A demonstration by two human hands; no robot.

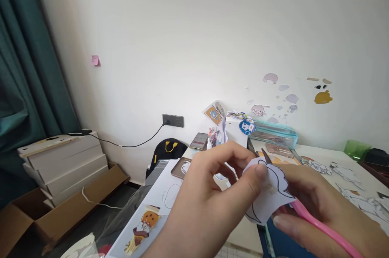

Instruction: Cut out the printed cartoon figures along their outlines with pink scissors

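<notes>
My left hand [219, 193] pinches a small piece of white paper [267, 193] between thumb and fingers. Black curved outlines are drawn on the paper, and its upper right edge follows a scalloped line. My right hand [331, 209] is closed on a pair of scissors with a pink handle [316, 221]. The dark tip of a blade shows above the paper's top edge, while the rest of the blades is hidden behind the paper. Both hands are raised over the desk, close together.
Paper drawings [346, 175] lie on the desk at right, near a green container [357, 149]. At the back are a clear turquoise-edged case [273, 134] and a phone [199, 141]. A black backpack [168, 152] and a cardboard box [75, 209] holding white boxes stand left.
</notes>
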